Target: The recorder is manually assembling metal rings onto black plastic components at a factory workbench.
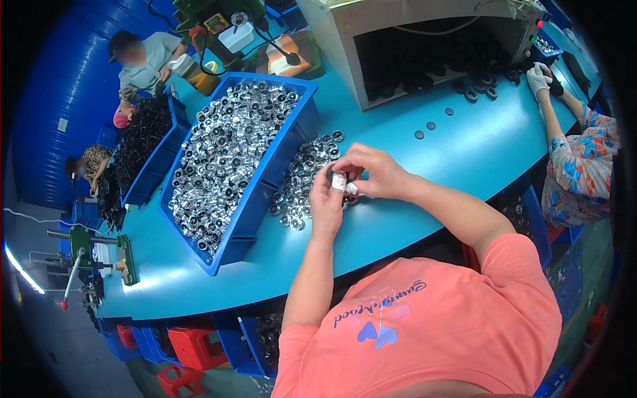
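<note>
My left hand [325,207] and my right hand [375,169] meet above the table beside a loose pile of small shiny silver-and-black round parts [312,159]. Between their fingers is a small dark round piece [330,174], mostly covered by the fingertips. The left fingers are closed around it, and the right fingers bend in over its top. White wrapping [339,182] shows around a thumb tip, with another white bit [352,189] beside it. A large blue bin [269,189] heaped with the same shiny parts stands tilted to the left of my hands.
Black rings [471,95] lie before a box-shaped machine [358,66] holding dark parts; three black discs [431,126] lie nearer. A gloved co-worker [577,159] is at right, others [142,60] at far left. A green press [126,259] stands at the table's left end, red stools [196,348] below.
</note>
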Tool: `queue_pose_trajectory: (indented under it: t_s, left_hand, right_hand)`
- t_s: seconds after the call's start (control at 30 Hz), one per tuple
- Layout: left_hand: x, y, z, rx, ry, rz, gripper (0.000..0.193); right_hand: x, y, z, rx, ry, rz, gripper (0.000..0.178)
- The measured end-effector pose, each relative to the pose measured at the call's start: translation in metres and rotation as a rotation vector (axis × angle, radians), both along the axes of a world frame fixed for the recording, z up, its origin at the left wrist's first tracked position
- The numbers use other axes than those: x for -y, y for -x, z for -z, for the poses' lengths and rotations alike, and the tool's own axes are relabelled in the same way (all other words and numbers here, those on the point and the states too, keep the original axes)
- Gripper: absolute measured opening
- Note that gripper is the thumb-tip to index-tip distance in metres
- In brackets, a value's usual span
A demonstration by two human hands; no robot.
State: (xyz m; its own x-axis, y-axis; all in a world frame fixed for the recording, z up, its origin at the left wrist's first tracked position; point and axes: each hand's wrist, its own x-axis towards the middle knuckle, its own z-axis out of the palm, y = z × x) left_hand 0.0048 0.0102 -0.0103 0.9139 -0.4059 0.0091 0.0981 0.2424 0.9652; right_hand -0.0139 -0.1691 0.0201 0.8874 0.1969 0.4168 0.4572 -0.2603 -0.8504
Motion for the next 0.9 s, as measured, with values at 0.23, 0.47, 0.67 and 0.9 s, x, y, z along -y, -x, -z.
queue_pose_trajectory:
  t_s: [0.23,0.47,0.67,0.9]
  left_hand:
    - [-0.003,0.003,-0.005,0.043,0.042,-0.055,0.032]
    - [0.002,0.009,-0.008,0.117,-0.03,-0.107,0.024]
    - [0.001,0.009,-0.012,0.131,-0.085,-0.187,0.019]
    - [-0.008,0.003,-0.013,0.092,-0.124,-0.16,0.022]
  right_hand:
    - [0.011,-0.012,0.013,-0.581,-0.38,-0.11,0.043]
    - [0.007,-0.004,0.007,-0.365,-0.17,-0.043,0.027]
    - [-0.001,-0.001,0.017,-0.206,-0.15,0.022,0.027]
    - [-0.008,0.008,0.007,-0.072,0.054,0.085,0.031]
